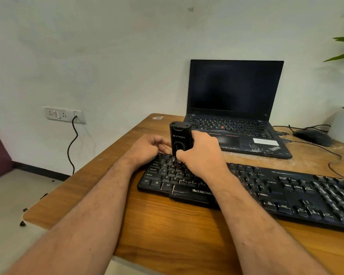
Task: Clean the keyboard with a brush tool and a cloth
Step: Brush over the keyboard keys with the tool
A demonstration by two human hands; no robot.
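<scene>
Gripping the brush tool (179, 138) upright in the right hand (202, 155), presumably to drive its lower end between keys at the left end of the keyboard (266, 187) on the wooden desk (167, 225). Bracing beside it with the left hand (147, 149), fingers curled, contents hidden. Smooth, boxy black plastic tool; dusty, ridged black keys.

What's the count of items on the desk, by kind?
Keyboards: 1, keyboard
Laptops: 1, laptop
Mice: 1, mouse
Brush tools: 1, brush tool, gripped by right hand
Total: 4
</scene>
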